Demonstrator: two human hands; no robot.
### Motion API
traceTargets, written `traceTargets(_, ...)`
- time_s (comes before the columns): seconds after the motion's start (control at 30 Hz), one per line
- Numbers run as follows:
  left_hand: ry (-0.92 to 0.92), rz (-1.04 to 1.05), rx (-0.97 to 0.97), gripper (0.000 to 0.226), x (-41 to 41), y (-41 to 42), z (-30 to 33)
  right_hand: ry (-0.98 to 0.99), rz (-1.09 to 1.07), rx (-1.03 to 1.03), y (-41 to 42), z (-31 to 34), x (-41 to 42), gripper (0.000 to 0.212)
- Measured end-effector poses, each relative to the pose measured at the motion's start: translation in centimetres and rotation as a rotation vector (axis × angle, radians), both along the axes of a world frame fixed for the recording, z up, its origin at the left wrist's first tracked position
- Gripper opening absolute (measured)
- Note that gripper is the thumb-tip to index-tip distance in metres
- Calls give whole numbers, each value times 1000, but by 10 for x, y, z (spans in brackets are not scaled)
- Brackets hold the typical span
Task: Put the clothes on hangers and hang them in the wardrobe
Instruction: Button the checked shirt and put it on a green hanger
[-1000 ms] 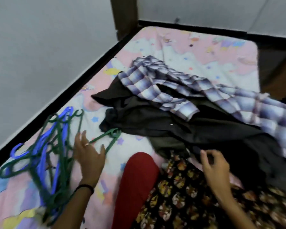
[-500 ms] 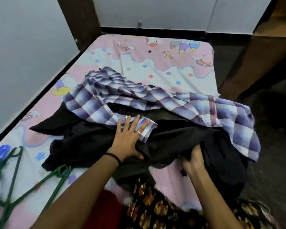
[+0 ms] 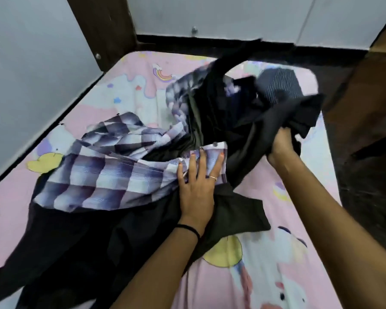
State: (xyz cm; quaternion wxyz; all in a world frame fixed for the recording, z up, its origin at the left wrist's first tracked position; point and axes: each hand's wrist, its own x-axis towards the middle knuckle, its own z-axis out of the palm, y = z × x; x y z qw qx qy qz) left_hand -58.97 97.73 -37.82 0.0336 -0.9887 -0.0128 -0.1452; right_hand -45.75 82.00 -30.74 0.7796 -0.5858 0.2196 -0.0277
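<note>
- Purple-and-white checked cotton shirt [image 3: 103, 175], crumpled, spread across the middle of the pink cartoon-print bed sheet [image 3: 276, 275], partly on top of the dark cloth.
- Black, matte garment [image 3: 243, 121] bunched and lifted off the bed at the right, one strip of it flung up toward the far edge, blurred by motion.
- More dark fabric [image 3: 65, 253] lying flat under the checked shirt, running off the lower left edge; cannot tell whether one piece with the lifted garment or a separate one.
- Dark blue pinstriped cloth [image 3: 279, 85] at the far right of the pile, mostly covered, shape hard to make out.
- Left hand [image 3: 196, 186], grip spread, fingers flat, pressing down on the checked shirt's cuff end.
- Right hand [image 3: 281, 150], grip closed around a fold of the black garment, fingertips buried in the cloth.
- Grey wall panels [image 3: 31, 63] and a dark wooden post [image 3: 105, 30] beside the bed.
</note>
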Motion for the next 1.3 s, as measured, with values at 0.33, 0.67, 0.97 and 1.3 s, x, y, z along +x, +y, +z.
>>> traceTargets(0.33, 20, -390, -23, 83, -112, 31, -2, 33, 43, -546, 20, -72, -153, 48)
traceTargets(0.67, 338, 45, 393, 56, -128, 242, 24, -112, -55, -823, 95, 37, -182, 30)
traceTargets(0.97, 263, -99, 325, 56, -164, 242, 2, -382, 838, -1512, 261, 49, -135, 77)
traceTargets(1.3, -68, -224, -88, 48, -223, 204, 55, -413, 505, -1062, 229, 144, -116, 43)
